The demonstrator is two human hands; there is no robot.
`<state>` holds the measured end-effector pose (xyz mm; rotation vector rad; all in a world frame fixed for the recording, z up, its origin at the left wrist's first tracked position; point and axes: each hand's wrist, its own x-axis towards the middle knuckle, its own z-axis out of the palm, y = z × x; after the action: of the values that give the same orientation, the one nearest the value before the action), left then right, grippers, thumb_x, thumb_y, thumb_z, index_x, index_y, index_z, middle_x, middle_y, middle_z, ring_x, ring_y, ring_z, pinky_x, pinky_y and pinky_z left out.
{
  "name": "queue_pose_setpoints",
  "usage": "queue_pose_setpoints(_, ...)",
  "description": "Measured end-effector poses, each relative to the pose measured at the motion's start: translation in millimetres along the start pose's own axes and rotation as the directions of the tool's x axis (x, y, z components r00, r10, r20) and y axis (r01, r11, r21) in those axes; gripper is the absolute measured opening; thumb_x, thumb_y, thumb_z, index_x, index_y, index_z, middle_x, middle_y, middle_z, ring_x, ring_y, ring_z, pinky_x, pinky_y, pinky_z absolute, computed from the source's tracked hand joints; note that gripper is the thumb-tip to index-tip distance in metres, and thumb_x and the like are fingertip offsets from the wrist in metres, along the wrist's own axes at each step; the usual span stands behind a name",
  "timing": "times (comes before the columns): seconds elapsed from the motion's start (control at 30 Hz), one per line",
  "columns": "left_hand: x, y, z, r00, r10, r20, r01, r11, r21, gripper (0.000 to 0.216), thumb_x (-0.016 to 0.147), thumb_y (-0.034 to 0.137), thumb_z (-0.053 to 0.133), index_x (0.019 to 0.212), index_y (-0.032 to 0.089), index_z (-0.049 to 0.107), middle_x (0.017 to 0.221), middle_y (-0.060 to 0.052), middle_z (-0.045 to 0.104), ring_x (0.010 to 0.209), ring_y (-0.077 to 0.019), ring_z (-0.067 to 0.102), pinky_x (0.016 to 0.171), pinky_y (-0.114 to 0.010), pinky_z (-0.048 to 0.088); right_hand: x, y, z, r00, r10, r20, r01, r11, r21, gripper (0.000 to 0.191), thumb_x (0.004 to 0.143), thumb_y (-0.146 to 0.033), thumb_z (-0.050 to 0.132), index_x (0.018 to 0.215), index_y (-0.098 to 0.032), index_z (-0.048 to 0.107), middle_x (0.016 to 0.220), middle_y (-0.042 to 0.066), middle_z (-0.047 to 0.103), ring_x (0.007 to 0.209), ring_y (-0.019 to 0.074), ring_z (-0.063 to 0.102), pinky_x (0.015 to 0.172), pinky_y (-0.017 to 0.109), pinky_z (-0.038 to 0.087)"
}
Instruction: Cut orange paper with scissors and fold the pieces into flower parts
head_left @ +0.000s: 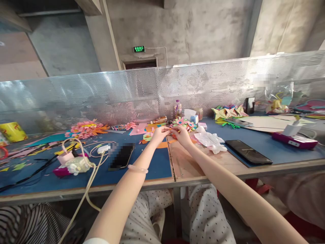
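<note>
My left hand [160, 133] and my right hand [181, 135] meet over the middle of the table, fingers pinched together. Between the fingertips shows a small orange paper piece [171, 129]; its shape is mostly hidden. Just beyond the hands lies a cluster of multicoloured paper flowers [183, 123]. Orange paper sheets [162, 145] are spread beneath and beside the left hand. To the right of my right hand is a crumpled white plastic bag [210, 140].
A dark phone [248, 151] lies at right, another phone [122, 156] at left. Cables run from a power strip [62, 171] over the front edge. Pink paper flowers [85, 129], a drink bottle [177, 109] and folded paper stars [230, 112] stand along the perforated metal screen [157, 84].
</note>
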<state>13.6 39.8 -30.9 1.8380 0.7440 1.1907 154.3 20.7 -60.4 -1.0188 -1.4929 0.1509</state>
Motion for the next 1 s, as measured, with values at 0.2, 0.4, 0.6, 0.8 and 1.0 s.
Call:
queue_pose_setpoints(0.2, 3, -7, -1, 0.998, 0.051, 0.03, -0.052, 0.998, 0.03, 0.015, 0.067, 0.019, 0.065, 0.08, 0.011, 0.063, 0.082, -0.009, 0.067, 0.078, -0.0168, 0.061, 0.079, -0.034, 0.046, 0, 4, 2, 0.998, -0.06, -0.019, 0.06, 0.998, -0.028, 0.017, 0.077, -0.032, 0.055, 0.082, -0.021, 0.065, 0.087, 0.006, 0.061, 0.086, 0.0201, 0.053, 0.077, 0.034, 0.041)
queue_pose_setpoints(0.4, 5, -15, -2, 0.99, 0.132, -0.045, -0.12, 0.971, 0.207, 0.022, 0.066, 0.022, 0.066, 0.082, 0.014, 0.053, 0.078, -0.005, 0.064, 0.075, -0.0159, 0.061, 0.073, -0.03, 0.047, -2, 5, 2, 0.989, -0.149, -0.005, 0.147, 0.981, -0.127, 0.016, 0.08, -0.03, 0.052, 0.083, -0.021, 0.065, 0.088, 0.007, 0.058, 0.089, 0.0224, 0.05, 0.081, 0.037, 0.039)
queue_pose_setpoints(0.6, 0, -10, -1, 0.981, 0.192, -0.032, -0.177, 0.948, 0.264, 0.029, 0.071, 0.02, 0.061, 0.093, 0.018, 0.042, 0.077, -0.002, 0.063, 0.075, -0.0144, 0.062, 0.071, -0.028, 0.046, -3, 4, 2, 0.982, -0.185, -0.021, 0.177, 0.961, -0.211, 0.018, 0.082, -0.023, 0.047, 0.083, -0.022, 0.064, 0.088, 0.007, 0.058, 0.092, 0.0235, 0.046, 0.084, 0.038, 0.037)
queue_pose_setpoints(0.8, -2, -6, 0, 0.984, 0.176, 0.006, -0.169, 0.937, 0.304, 0.027, 0.073, 0.02, 0.059, 0.093, 0.019, 0.041, 0.076, -0.001, 0.064, 0.076, -0.015, 0.063, 0.071, -0.028, 0.045, -3, 4, 3, 0.984, -0.175, -0.005, 0.17, 0.963, -0.209, 0.02, 0.082, -0.021, 0.044, 0.079, -0.022, 0.064, 0.084, 0.007, 0.057, 0.088, 0.0235, 0.046, 0.08, 0.037, 0.038)
queue_pose_setpoints(1.0, -3, -4, 1, 0.985, 0.174, 0.006, -0.167, 0.935, 0.314, 0.025, 0.072, 0.022, 0.061, 0.091, 0.019, 0.045, 0.08, -0.002, 0.064, 0.078, -0.0154, 0.062, 0.071, -0.028, 0.045, -2, 7, 4, 0.988, -0.149, -0.031, 0.142, 0.978, -0.155, 0.017, 0.08, -0.02, 0.045, 0.075, -0.019, 0.062, 0.081, 0.007, 0.056, 0.085, 0.0222, 0.047, 0.078, 0.035, 0.038)
